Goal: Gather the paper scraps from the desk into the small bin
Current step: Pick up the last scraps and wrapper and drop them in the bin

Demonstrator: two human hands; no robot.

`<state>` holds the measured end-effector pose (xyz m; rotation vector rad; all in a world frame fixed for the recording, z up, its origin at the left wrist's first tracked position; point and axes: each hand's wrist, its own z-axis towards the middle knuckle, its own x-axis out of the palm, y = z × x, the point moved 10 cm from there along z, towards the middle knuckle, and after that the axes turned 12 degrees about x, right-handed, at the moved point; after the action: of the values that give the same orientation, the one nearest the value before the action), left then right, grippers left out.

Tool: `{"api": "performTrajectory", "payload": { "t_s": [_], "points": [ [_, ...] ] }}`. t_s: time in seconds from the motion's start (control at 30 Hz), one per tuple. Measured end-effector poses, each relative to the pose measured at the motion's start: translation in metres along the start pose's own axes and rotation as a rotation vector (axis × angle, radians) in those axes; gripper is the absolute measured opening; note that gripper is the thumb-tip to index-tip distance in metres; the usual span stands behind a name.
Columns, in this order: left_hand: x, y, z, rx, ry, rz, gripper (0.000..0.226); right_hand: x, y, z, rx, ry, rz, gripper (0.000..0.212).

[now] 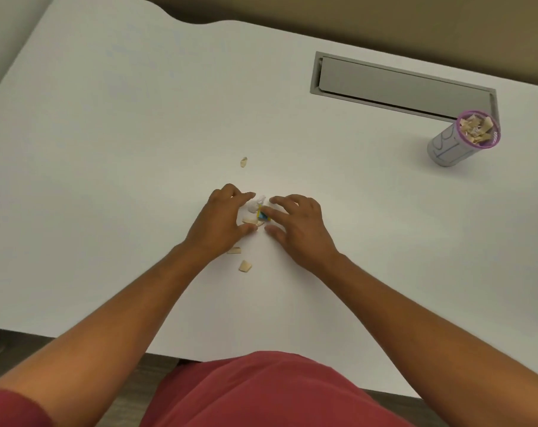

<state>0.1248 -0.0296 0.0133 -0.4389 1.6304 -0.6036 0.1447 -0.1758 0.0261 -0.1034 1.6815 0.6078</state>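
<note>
A small heap of paper scraps (256,211), white, tan and one blue-yellow piece, lies mid-desk between my two hands. My left hand (221,223) cups it from the left with fingers curled and spread; my right hand (298,226) closes in from the right, its fingertips touching the coloured scrap. Neither hand has lifted anything. Loose tan scraps lie apart: one farther back (244,162), two near my left wrist (234,250) (245,266). The small grey bin (460,140) with a purple rim stands at the far right, holding several tan scraps.
The white desk (107,149) has a grey cable-tray flap (400,84) set into it behind the bin. The desk's near edge runs just in front of my red shirt (261,392). A curved cut-out shapes the far left edge.
</note>
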Motion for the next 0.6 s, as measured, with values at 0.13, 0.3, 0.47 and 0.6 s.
{"api": "performTrajectory", "payload": {
  "t_s": [0.13, 0.3, 0.47, 0.6],
  "points": [
    [0.012, -0.008, 0.008, 0.110, 0.102, 0.069, 0.066, -0.008, -0.004, 0.000, 0.035, -0.124, -0.043, 0.014],
    [0.005, -0.006, 0.004, 0.214, 0.057, 0.055, 0.043, -0.021, -0.036, -0.006, 0.182, -0.197, -0.031, 0.010],
    [-0.031, 0.010, 0.015, 0.271, -0.098, -0.028, 0.031, -0.027, -0.011, -0.003, 0.110, -0.270, 0.063, 0.023],
    [-0.047, 0.021, 0.054, 0.282, -0.126, 0.144, 0.043, 0.010, 0.030, 0.006, 0.123, -0.004, 0.146, 0.046]
  ]
}}
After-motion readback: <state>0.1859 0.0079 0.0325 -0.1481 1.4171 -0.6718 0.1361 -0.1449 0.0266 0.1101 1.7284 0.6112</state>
